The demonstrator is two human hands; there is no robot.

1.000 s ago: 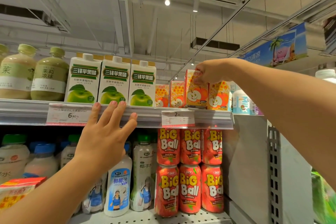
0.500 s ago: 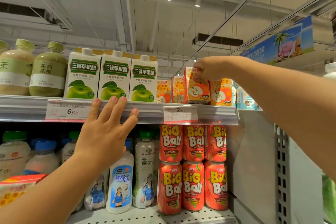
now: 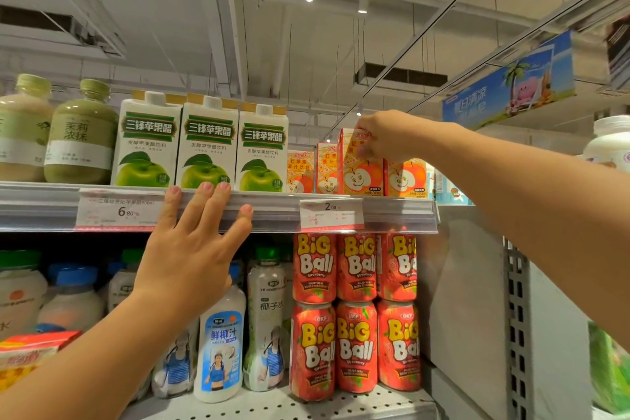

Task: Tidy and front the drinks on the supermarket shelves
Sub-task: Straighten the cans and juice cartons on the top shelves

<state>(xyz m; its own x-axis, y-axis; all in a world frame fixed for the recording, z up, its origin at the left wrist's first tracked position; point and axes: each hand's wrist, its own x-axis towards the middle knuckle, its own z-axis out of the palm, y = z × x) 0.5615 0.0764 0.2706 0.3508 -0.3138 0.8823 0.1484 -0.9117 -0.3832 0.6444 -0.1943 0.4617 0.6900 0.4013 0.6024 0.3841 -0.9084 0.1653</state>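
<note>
Right hand [image 3: 381, 138] pinches juice carton [image 3: 361, 170] top, above price rail [image 3: 392, 215] | left hand [image 3: 191, 249] fingers spread on rail | risk: tilted carton topples neighbouring cartons [image 3: 407, 177].

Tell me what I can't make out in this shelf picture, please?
All in the head view:
- Orange apple-juice carton: its top front is covered by the right hand.
- White plastic coconut-milk bottle: its cap is hidden behind the left hand.
- White price tag: the small print is too tiny to read.
- Red "Big Ball" strawberry can: its lettering curves out of sight round its right side.
</note>
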